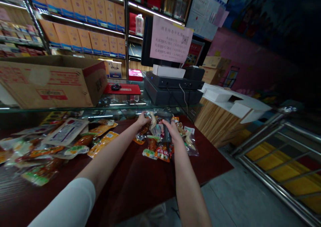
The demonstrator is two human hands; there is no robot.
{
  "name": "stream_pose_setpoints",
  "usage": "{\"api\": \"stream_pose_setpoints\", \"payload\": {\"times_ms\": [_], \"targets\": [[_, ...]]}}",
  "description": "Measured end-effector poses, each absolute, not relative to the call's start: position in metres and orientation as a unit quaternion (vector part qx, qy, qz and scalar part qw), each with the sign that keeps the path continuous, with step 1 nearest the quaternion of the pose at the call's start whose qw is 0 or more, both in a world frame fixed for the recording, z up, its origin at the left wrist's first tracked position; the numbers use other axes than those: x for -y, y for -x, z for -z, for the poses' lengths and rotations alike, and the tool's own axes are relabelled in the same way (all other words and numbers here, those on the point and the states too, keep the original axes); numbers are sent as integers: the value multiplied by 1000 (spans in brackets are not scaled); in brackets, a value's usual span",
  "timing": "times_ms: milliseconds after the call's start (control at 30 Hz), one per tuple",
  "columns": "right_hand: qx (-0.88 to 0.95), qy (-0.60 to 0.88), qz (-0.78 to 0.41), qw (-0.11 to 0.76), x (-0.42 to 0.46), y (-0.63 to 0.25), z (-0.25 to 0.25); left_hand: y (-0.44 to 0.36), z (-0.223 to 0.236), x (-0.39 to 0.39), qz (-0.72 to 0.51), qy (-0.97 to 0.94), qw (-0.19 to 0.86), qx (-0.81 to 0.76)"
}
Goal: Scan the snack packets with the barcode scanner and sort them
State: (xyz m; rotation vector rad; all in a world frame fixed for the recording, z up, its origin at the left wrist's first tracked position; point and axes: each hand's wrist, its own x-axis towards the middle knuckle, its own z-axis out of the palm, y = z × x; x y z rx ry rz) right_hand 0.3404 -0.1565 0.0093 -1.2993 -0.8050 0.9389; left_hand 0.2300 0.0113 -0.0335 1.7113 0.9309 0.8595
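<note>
Left hand [143,120]: one, curled shut on one snack packet [151,120]; right hand [173,132]: one, closed around one black handheld scanner [166,130]; both above the far edge of the maroon counter [132,176]; loose snack packets, many, uncounted, on the counter.

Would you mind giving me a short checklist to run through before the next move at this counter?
1. Left hand holding the foil snack packet: ok.
2. Right hand holding the dark handheld device: ok.
3. Device's cable free of snags: cannot tell, it runs down among the packets.
4. Space under the hands: not ok, loose snack packets lie directly below them.
5. Cardboard box on the glass counter top away from the hands: ok.
</note>
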Motion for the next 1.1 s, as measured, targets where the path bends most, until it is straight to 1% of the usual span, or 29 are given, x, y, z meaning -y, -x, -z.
{"api": "stream_pose_setpoints", "payload": {"times_ms": [67, 200, 267, 400, 567, 700, 867, 1000, 1100], "targets": [[363, 560, -416, 619, 157, -340, -11, -222, 29, -5, -372, -685, 504, -372], [371, 541, -424, 625, 159, -334, -14, -197, 18, 11, -433, -616, 591, -290], [372, 528, -430, 631, 160, -329, -15, -177, 10, 19, -453, -606, 597, -266], [389, 490, -463, 628, 162, -314, -19, -126, -7, 29, -452, -616, 583, -276], [441, 436, -516, 591, 163, -285, -20, -79, -12, 34, -451, -607, 549, -357], [453, 431, -524, 578, 162, -266, -17, -66, -2, 32, -489, -602, 523, -353], [481, 447, -518, 548, 162, -264, -15, -58, 7, 29, -502, -619, 506, -328], [490, 443, -515, 547, 162, -263, -14, -55, 2, 30, -526, -654, 422, -343], [491, 431, -524, 546, 162, -260, -12, -55, 0, 33, -505, -691, 384, -346]]}}
